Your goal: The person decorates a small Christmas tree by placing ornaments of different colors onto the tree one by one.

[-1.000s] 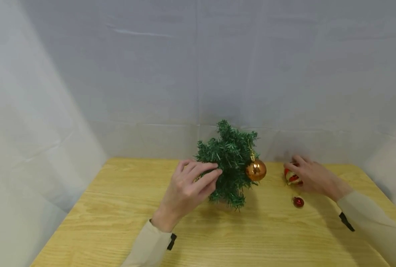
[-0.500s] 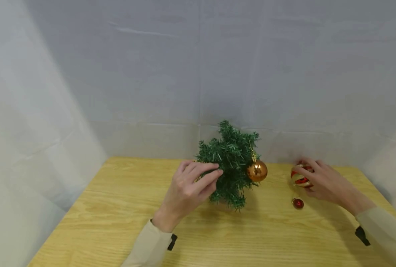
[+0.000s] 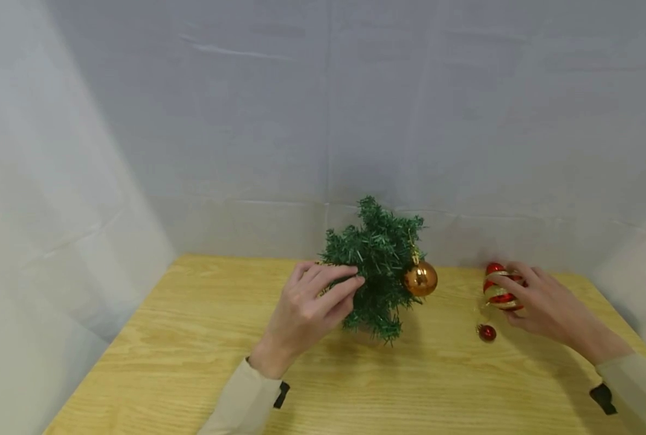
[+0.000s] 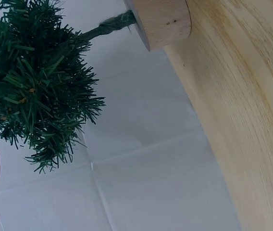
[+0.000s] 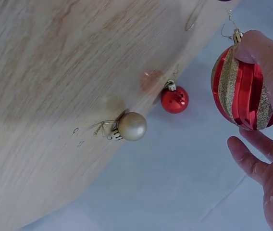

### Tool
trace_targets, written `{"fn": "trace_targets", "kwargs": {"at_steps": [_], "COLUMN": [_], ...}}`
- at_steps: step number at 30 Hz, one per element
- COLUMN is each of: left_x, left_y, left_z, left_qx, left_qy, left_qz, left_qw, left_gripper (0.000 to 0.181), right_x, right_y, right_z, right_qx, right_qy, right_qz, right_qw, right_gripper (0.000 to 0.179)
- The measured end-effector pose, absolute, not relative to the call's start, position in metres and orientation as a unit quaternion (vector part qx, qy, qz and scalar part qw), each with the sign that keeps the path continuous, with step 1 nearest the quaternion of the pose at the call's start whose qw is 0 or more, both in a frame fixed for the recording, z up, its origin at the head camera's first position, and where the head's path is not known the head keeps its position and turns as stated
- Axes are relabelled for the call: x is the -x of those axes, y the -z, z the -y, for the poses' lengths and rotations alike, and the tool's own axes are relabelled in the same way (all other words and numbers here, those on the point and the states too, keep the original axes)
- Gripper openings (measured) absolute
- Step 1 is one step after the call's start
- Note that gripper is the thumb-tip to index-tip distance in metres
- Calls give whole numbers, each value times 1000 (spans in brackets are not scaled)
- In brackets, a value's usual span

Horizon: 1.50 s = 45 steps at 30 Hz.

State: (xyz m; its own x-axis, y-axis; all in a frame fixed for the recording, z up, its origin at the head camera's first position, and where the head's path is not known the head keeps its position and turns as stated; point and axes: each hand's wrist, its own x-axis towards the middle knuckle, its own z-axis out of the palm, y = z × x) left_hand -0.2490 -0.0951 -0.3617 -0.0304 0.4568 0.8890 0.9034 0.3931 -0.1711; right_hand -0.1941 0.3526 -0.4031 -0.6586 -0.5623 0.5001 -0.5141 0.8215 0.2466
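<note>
A small green artificial Christmas tree stands mid-table on a wooden base. My left hand is at its left side, fingers loosely bent and fingertips right at the branches. In the left wrist view, the thumb and a fingertip show at the left edge, apart from each other. An orange-gold bauble hangs on the tree's right side. My right hand holds a large red bauble with gold glitter stripes, thumb near its gold cap and fingers under it. The bauble's far side is hidden by the hand.
A small red bauble lies on the wooden table, in front of the right hand. In the right wrist view, a small pale gold bauble lies near another view of a red bauble. A pale sheet hangs behind the table.
My right hand has drawn to the right with the striped bauble, which has turned so more of its red end shows. The left hand and the tree have stayed in place.
</note>
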Motion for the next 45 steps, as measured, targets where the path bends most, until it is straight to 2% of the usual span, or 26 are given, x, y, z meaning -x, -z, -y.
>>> {"fn": "trace_targets", "kwargs": {"at_steps": [11, 20, 30, 45], "left_x": [252, 251, 251, 256], "left_y": [362, 362, 364, 365], "left_z": [97, 91, 75, 72], "left_qx": [510, 506, 484, 485], "left_qy": [233, 222, 212, 224], "left_qz": [675, 681, 685, 673], "left_qw": [479, 481, 501, 512], "left_gripper": [22, 21, 28, 25], "right_x": [177, 163, 149, 114], "right_y": [396, 387, 372, 350], "right_z": [-338, -329, -317, -259], "right_qx": [-266, -239, -218, -202], "right_qy": [-4, -45, -57, -43], "right_qz": [911, 915, 917, 900], "right_qw": [315, 321, 331, 383], "right_gripper": [67, 72, 75, 74]}}
